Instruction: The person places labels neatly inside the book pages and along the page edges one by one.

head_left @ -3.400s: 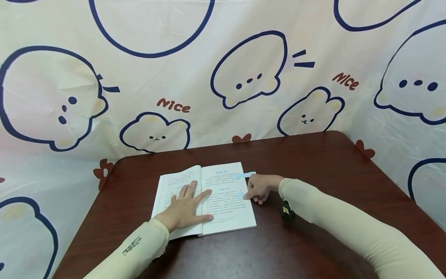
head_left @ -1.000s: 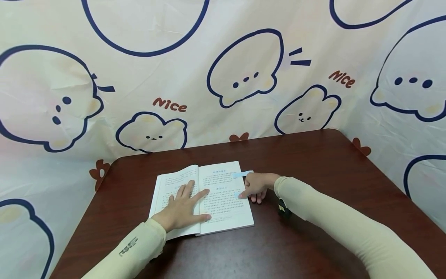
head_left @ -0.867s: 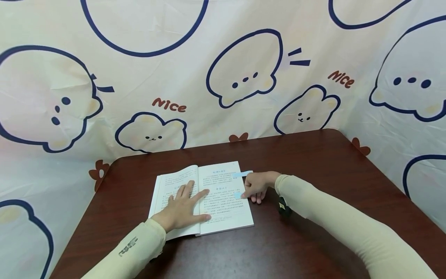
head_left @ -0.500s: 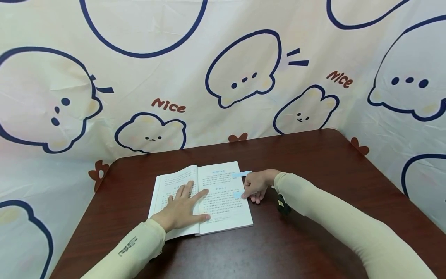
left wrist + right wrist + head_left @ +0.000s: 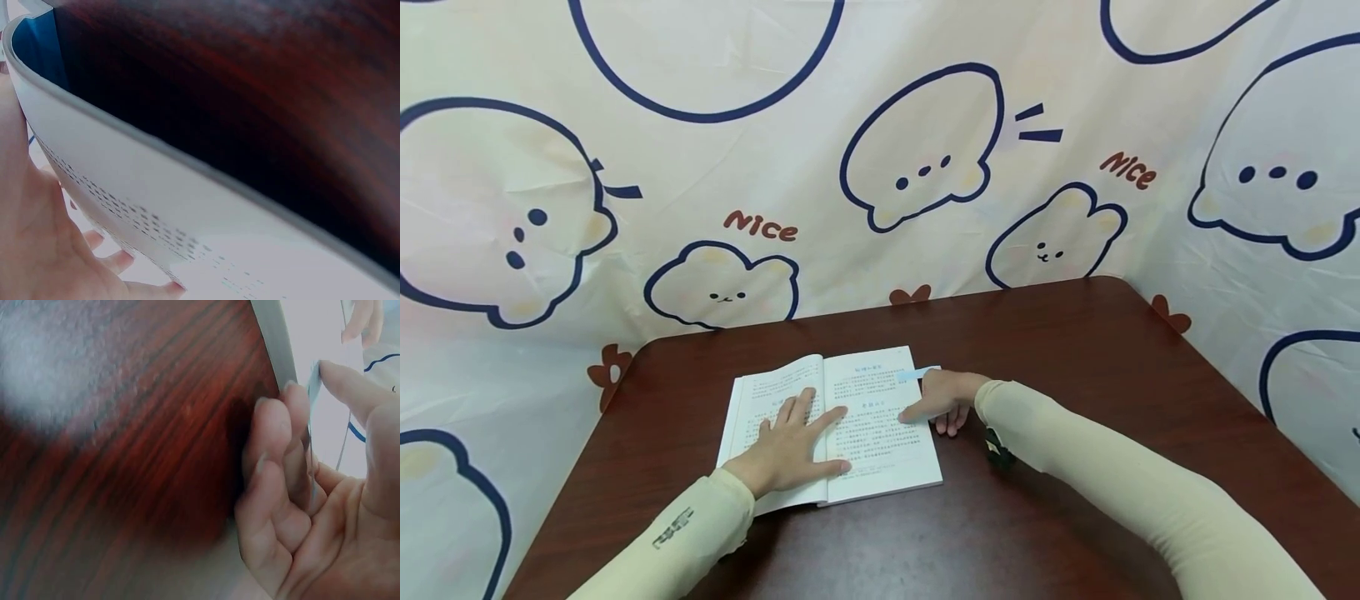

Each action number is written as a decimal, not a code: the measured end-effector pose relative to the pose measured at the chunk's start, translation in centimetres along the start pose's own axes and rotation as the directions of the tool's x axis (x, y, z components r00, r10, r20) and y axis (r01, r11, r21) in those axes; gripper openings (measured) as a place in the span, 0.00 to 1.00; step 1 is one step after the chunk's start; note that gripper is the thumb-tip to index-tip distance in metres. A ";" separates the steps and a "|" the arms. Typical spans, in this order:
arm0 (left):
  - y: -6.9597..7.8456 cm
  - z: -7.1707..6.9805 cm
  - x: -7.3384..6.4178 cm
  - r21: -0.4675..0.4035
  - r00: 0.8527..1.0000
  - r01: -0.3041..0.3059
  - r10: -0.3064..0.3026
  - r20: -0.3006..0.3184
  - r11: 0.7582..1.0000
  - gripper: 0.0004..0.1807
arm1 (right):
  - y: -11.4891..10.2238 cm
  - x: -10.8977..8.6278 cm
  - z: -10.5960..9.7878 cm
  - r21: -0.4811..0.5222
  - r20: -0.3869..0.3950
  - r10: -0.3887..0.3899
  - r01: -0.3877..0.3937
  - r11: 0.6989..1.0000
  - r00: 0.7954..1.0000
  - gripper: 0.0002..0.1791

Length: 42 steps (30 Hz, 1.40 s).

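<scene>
An open book (image 5: pixel 883 458) with printed pages lies on the table. My left hand (image 5: pixel 788 454) rests spread over its left page and centre fold; the left wrist view shows that page's curved edge beside the fingers. A light blue sticky strip (image 5: pixel 912 375) sticks out past the upper right page edge. Just below it, my right hand (image 5: pixel 940 398) presses its straight thumb on the right page, other fingers bent beside the page edge. In the right wrist view, a thin bluish strip (image 5: pixel 314 387) lies at the thumb tip; in the head view the thumb covers it.
The dark brown wooden table (image 5: pixel 1000 333) reaches back to a pale curtain (image 5: pixel 715 167) with cartoon drawings, which also closes off both sides. A small black device (image 5: pixel 997 450) sits under the right wrist.
My right thumb has slid left from the page edge onto the page, covering the lower blue strip that showed half a second ago. The left hand stays put; the head view shifts slightly.
</scene>
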<state>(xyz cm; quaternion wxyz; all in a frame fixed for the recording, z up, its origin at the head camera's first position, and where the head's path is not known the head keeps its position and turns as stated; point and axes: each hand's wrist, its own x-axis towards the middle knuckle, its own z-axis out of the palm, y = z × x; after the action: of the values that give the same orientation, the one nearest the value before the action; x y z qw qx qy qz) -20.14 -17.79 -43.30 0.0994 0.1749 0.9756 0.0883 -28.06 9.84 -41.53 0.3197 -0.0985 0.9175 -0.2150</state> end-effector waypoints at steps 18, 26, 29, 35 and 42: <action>-0.3 0.0 -0.5 0.006 1.000 0.012 -0.012 0.000 1.000 0.48 | -0.6 0.3 0.6 0.050 -0.025 0.040 -0.039 0.998 0.999 0.23; -0.4 0.0 -0.6 0.010 1.000 0.020 -0.020 -0.002 1.000 0.49 | -1.2 -0.1 0.6 0.037 -0.029 0.056 -0.055 0.998 0.998 0.24; -0.4 0.0 -0.6 0.004 1.000 0.021 -0.021 0.001 1.000 0.48 | -1.3 -0.3 0.6 0.039 -0.030 0.047 -0.046 0.998 0.998 0.23; -0.2 0.1 -0.6 -0.002 1.000 0.013 -0.013 0.003 1.000 0.48 | -0.1 -0.3 0.3 0.059 0.011 -0.017 0.016 0.998 1.000 0.24; 0.0 -0.1 -0.3 -0.019 1.000 0.004 -0.004 0.005 1.000 0.48 | 1.0 -0.5 -0.5 0.133 0.057 -0.076 0.068 0.989 0.996 0.26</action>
<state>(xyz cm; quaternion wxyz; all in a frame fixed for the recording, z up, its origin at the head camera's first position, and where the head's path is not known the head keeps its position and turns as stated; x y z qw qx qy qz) -19.90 -17.90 -43.21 0.1038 0.1723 0.9747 0.0972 -28.00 11.11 -41.36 0.3457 -0.1168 0.8870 -0.2829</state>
